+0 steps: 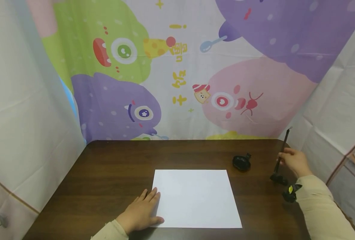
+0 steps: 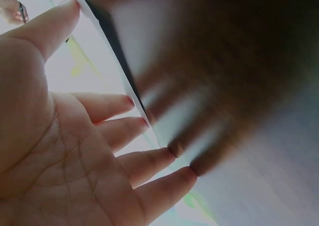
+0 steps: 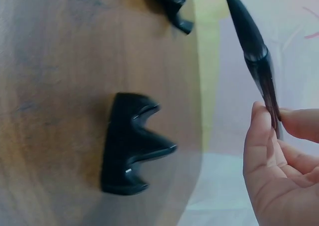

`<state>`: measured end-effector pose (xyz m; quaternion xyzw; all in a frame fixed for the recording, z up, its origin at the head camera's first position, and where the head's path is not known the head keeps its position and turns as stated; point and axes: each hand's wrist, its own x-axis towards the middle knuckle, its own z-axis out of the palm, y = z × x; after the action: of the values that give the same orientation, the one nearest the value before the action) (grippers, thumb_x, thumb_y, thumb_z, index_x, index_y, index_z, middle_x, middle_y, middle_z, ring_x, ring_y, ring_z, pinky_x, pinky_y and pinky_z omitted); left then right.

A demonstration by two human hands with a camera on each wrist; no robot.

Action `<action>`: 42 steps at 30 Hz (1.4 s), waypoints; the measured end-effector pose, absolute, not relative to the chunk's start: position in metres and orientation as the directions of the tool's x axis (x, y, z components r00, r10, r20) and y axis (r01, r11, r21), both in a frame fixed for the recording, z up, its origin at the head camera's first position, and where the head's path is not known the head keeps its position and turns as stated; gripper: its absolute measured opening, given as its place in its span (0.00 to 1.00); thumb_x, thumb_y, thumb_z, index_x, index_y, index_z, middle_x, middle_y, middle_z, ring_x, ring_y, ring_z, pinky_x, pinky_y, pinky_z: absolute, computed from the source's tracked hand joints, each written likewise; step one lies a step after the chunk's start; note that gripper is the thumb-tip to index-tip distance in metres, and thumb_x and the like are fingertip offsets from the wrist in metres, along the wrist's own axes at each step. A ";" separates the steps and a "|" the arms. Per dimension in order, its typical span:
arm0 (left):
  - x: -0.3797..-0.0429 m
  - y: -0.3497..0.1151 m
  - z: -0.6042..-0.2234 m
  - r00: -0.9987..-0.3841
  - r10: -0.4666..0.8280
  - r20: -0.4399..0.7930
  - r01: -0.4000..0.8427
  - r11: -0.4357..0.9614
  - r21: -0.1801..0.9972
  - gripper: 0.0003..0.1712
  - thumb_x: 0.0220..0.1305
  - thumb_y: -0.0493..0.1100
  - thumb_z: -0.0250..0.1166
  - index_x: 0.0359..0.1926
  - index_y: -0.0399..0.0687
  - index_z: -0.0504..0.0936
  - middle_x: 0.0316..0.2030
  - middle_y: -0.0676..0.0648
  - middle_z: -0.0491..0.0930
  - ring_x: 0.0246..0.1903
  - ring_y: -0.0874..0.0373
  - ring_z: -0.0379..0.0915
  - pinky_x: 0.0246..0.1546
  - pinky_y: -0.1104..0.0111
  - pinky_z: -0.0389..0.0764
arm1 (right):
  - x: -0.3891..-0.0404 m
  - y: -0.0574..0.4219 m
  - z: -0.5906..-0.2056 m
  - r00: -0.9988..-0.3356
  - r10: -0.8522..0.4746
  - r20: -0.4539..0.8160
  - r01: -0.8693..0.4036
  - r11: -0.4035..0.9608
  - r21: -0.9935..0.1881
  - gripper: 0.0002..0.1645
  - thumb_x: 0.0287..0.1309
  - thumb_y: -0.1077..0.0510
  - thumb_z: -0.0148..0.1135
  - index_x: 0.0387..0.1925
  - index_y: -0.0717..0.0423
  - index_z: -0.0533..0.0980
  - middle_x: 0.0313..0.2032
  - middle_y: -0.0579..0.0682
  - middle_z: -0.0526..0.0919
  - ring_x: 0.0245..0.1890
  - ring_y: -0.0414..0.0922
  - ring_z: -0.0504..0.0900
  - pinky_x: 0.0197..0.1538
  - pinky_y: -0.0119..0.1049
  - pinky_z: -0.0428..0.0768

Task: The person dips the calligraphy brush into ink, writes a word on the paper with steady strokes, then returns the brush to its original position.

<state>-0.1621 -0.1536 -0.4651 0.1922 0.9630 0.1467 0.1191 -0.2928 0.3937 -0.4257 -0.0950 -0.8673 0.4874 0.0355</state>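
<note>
Slim dark brush [image 3: 256, 55], pointy black bristles, pinched in the right hand [image 1: 295, 162] by the bench's [image 1: 105, 186] right edge; tip's cropped in the wrist view, fingers hide some handle. Left hand [image 1: 141, 210]: straight-fingered at the paper's [image 1: 195, 200] edge, gripping nothing.

Laid out on the table [image 1: 105, 160] before the curtain [image 1: 177, 125], with dish [image 1: 241, 163] behind and right of paper [image 1: 195, 199], brush rest [image 3: 130, 143] farther right.
</note>
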 end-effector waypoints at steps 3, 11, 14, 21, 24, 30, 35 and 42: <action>-0.162 -0.154 -0.465 -0.898 0.406 -0.173 0.335 0.882 0.332 0.52 0.54 0.65 0.68 0.71 0.38 0.64 0.74 0.38 0.57 0.71 0.28 0.51 0.64 0.34 0.60 | -0.292 0.389 -0.418 -0.984 0.178 -0.004 0.088 0.466 -0.880 0.39 0.71 0.58 0.49 0.70 0.80 0.49 0.29 0.31 0.80 0.26 0.27 0.81 0.36 0.26 0.83; -0.162 -0.154 -0.465 -0.897 0.410 -0.166 0.342 0.880 0.330 0.52 0.54 0.65 0.68 0.71 0.37 0.64 0.74 0.37 0.57 0.71 0.27 0.51 0.64 0.34 0.61 | -0.292 0.376 -0.401 -0.987 0.134 0.087 -0.028 0.392 -0.919 0.40 0.71 0.59 0.49 0.71 0.79 0.44 0.26 0.21 0.78 0.27 0.25 0.81 0.34 0.22 0.82; -0.162 -0.154 -0.465 -0.896 0.412 -0.166 0.343 0.879 0.331 0.52 0.55 0.65 0.68 0.70 0.37 0.64 0.74 0.37 0.57 0.70 0.27 0.51 0.64 0.34 0.61 | -0.290 0.371 -0.393 -0.984 0.124 0.128 -0.074 0.369 -0.926 0.40 0.70 0.62 0.50 0.71 0.79 0.43 0.26 0.22 0.79 0.27 0.25 0.82 0.33 0.21 0.82; -0.162 -0.153 -0.465 -0.897 0.407 -0.171 0.339 0.884 0.322 0.52 0.55 0.65 0.68 0.71 0.38 0.64 0.74 0.37 0.57 0.71 0.28 0.51 0.64 0.34 0.61 | -0.287 0.362 -0.378 -0.975 0.107 0.193 -0.162 0.247 -0.955 0.38 0.67 0.66 0.53 0.70 0.75 0.47 0.26 0.28 0.83 0.26 0.28 0.84 0.31 0.21 0.82; -0.162 -0.153 -0.465 -0.898 0.404 -0.174 0.336 0.885 0.324 0.52 0.55 0.65 0.68 0.71 0.38 0.63 0.74 0.37 0.57 0.71 0.27 0.51 0.64 0.33 0.60 | -0.285 0.359 -0.373 -0.970 0.104 0.219 -0.203 0.148 -0.968 0.29 0.66 0.68 0.55 0.64 0.65 0.57 0.27 0.32 0.85 0.26 0.30 0.85 0.30 0.22 0.83; -0.162 -0.153 -0.465 -0.897 0.410 -0.166 0.343 0.881 0.326 0.52 0.55 0.65 0.68 0.71 0.37 0.64 0.74 0.37 0.57 0.70 0.27 0.51 0.64 0.34 0.61 | -0.284 0.351 -0.365 -0.955 0.119 0.272 -0.265 0.068 -0.962 0.20 0.65 0.69 0.53 0.51 0.46 0.62 0.27 0.35 0.86 0.26 0.32 0.86 0.30 0.23 0.83; -0.162 -0.153 -0.465 -0.896 0.414 -0.162 0.348 0.879 0.325 0.51 0.55 0.64 0.68 0.70 0.37 0.64 0.74 0.37 0.58 0.70 0.27 0.52 0.64 0.34 0.61 | -0.283 0.342 -0.360 -0.944 0.137 0.301 -0.301 0.028 -0.953 0.15 0.66 0.68 0.54 0.48 0.48 0.65 0.28 0.38 0.87 0.26 0.34 0.87 0.29 0.26 0.84; -0.161 -0.154 -0.466 -0.892 0.426 -0.153 0.358 0.871 0.337 0.51 0.55 0.64 0.68 0.70 0.36 0.64 0.74 0.36 0.57 0.70 0.26 0.52 0.63 0.33 0.61 | -0.281 0.329 -0.357 -0.913 0.158 0.376 -0.381 0.004 -0.925 0.08 0.67 0.65 0.56 0.43 0.52 0.68 0.26 0.39 0.88 0.25 0.35 0.87 0.27 0.26 0.84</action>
<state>-0.1609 -0.1541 -0.4655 0.2042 0.9607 0.1514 0.1116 -0.2811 0.3290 -0.3572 0.0815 -0.6819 0.7010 0.1922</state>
